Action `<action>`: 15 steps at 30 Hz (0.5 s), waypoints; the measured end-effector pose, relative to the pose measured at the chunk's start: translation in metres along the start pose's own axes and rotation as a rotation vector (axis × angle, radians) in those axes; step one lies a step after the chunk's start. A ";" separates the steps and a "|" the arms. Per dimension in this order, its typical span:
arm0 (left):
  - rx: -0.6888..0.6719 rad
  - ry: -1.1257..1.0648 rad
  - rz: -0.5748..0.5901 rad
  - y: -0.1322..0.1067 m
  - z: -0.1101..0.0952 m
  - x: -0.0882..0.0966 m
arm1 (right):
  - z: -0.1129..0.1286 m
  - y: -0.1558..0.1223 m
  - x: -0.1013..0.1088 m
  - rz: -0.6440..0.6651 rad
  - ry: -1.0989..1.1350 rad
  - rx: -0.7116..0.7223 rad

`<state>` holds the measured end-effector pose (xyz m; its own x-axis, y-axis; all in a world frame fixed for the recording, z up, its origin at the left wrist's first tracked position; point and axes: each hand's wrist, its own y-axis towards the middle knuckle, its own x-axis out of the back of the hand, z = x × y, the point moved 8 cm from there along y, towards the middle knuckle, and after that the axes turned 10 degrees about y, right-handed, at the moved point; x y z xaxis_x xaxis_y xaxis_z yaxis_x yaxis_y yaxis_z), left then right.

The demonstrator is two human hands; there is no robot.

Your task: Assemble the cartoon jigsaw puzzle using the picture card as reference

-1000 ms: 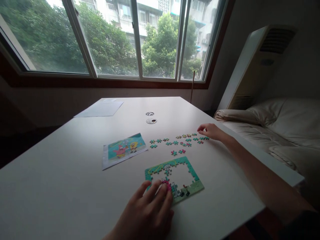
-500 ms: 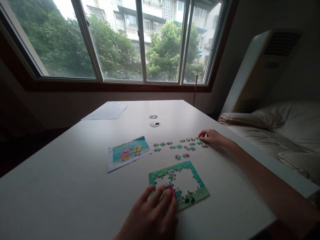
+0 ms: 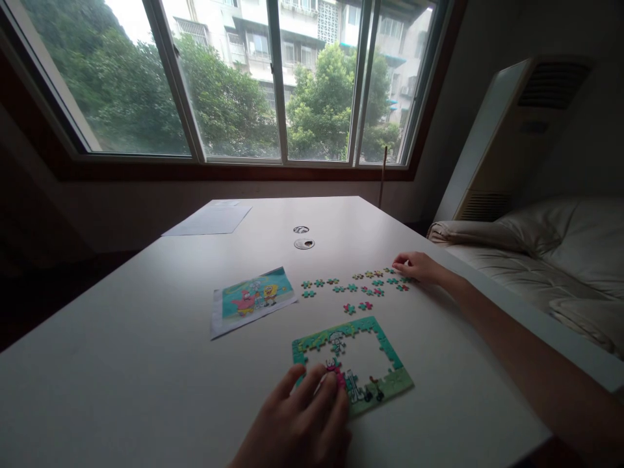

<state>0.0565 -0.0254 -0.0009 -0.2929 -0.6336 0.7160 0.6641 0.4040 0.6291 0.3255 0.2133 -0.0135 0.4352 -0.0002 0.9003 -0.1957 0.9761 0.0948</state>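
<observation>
The partly filled jigsaw puzzle (image 3: 397,380) lies near the front of the table, its border joined and a gap in its middle. My left hand (image 3: 307,409) rests on its lower left part, fingers stretched out and covering some of it near a pink figure. Farther off, my right hand (image 3: 416,266) is at the right end of the loose puzzle pieces (image 3: 351,288), with fingertips pinched at a puzzle piece (image 3: 389,270) in the back row. Left of the pieces lies a printed cartoon picture (image 3: 256,296).
The white table (image 3: 121,338) carries a sheet of paper (image 3: 209,220) at its far left. Two round inserts (image 3: 304,244) sit in the tabletop. A pale sofa (image 3: 526,253) stands along the right side, with a tall air conditioner (image 3: 482,143) behind it.
The view has shifted slightly. My left hand stays on the puzzle, and my right hand remains by the back row of pieces with hardly any movement.
</observation>
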 end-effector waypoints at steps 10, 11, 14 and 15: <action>-0.007 0.009 -0.033 0.002 0.001 0.002 | 0.012 0.003 -0.013 0.087 0.051 0.173; -0.009 0.011 -0.039 0.001 0.000 0.002 | 0.010 0.005 -0.014 0.089 0.039 0.177; -0.012 0.005 -0.059 0.000 0.000 0.002 | 0.006 0.007 -0.014 0.079 0.005 0.185; -0.008 0.002 -0.063 0.000 0.000 0.002 | 0.005 0.007 -0.014 0.075 -0.004 0.189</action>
<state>0.0560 -0.0265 0.0004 -0.3325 -0.6590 0.6746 0.6503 0.3579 0.6701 0.3135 0.2193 -0.0231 0.4098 0.0697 0.9095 -0.3891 0.9152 0.1052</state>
